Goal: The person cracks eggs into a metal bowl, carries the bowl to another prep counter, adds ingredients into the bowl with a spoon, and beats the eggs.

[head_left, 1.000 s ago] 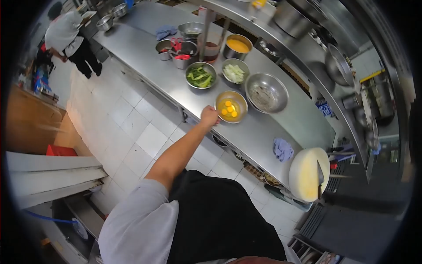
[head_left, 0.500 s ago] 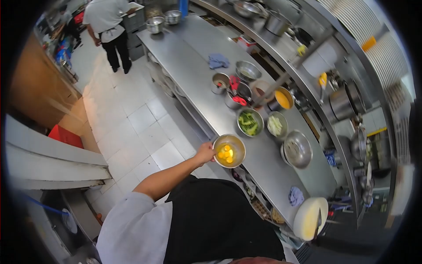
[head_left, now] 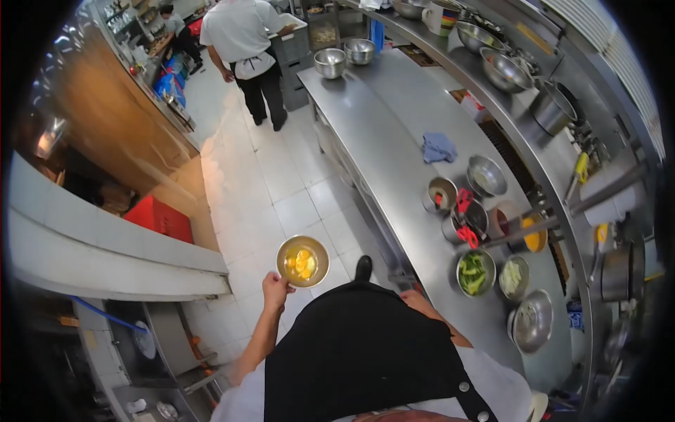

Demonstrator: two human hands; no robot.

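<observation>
My left hand (head_left: 275, 293) grips the rim of a metal bowl (head_left: 320, 252) with its fingers closed. Several raw egg yolks (head_left: 302, 264) lie in clear egg white inside it. Bowl and hand are held over the tiled floor, left of the black apron (head_left: 365, 337). My right hand (head_left: 420, 302) shows at the apron's right side, near the edge of the steel table (head_left: 383, 133). Its fingers are partly hidden, and I cannot make out anything in them. Nearest to it on the table stands a bowl of cut green vegetables (head_left: 474, 273).
Right of the greens are a bowl of pale slices (head_left: 512, 276) and a wide metal bowl (head_left: 532, 321). Red-handled tools (head_left: 464, 200) stand in pots; a blue cloth (head_left: 439, 147) lies farther back. A person (head_left: 242, 42) stands ahead. A red box (head_left: 160, 219) sits at left.
My left hand has carried the bowl of eggs away from the table edge, leftward over the floor. The view has turned left, and my right hand has come into sight.
</observation>
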